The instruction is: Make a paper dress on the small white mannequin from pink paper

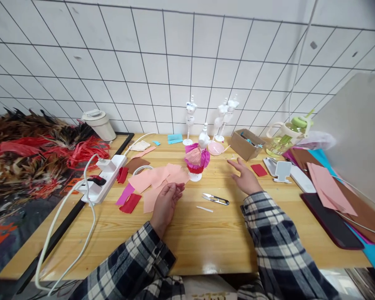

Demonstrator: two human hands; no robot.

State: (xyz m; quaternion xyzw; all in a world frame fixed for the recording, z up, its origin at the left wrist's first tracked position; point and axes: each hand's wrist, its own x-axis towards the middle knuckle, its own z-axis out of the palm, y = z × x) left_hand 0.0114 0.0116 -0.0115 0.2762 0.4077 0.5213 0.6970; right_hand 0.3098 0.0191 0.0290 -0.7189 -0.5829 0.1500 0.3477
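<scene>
My left hand is above the table by the pale pink crepe paper pieces, its thumb and fingers pinched together; anything between them is too small to name. My right hand hovers to the right with its fingers spread, holding nothing. Between and beyond both hands stands a small white dress form wearing a paper skirt in pink, magenta and red. Thread snips lie on the wood in front of it, near a thin white strip.
More white dress forms stand by the tiled wall. A cardboard box, a drink bottle and a phone stand are at the right. On the left are a power strip, a white cup and feather trim.
</scene>
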